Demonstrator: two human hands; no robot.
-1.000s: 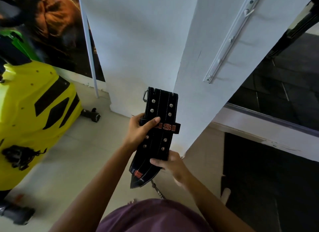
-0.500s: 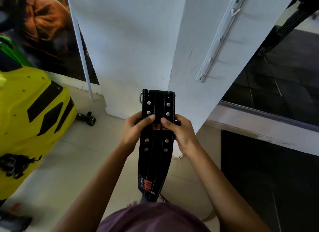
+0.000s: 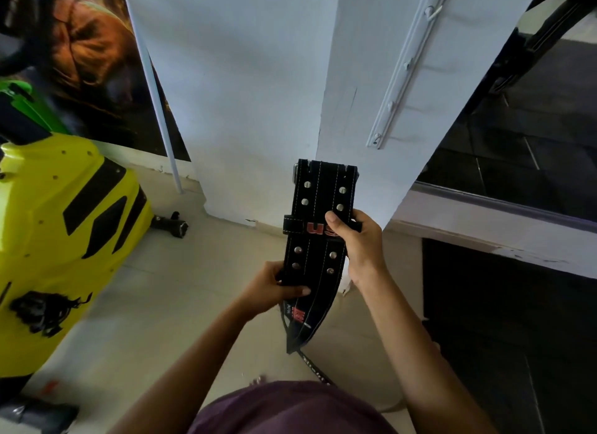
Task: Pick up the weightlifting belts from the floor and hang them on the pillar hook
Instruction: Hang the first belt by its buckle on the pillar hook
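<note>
I hold a black leather weightlifting belt (image 3: 318, 207) with silver rivets and red lettering upright in front of a white pillar (image 3: 265, 78). My right hand (image 3: 358, 243) grips its right edge at the keeper loop. Lower down, my left hand (image 3: 274, 288) pinches its left edge, thumb across the front. The belt's tail hangs down toward my purple shirt. A white rail with small hooks (image 3: 407, 62) runs up the pillar's right face, well above the belt. The top hook (image 3: 431, 12) is bare.
A yellow and black exercise machine (image 3: 61, 227) stands at the left on the pale tiled floor (image 3: 155, 304). A black foot (image 3: 171, 225) juts out from it. Dark rubber matting (image 3: 510, 336) lies to the right, beyond a white ledge (image 3: 484, 227). A poster covers the wall at back left.
My left hand has slid down from the belt's middle to its lower part. The right hand stays near the keeper loop. The view has tilted slightly.
</note>
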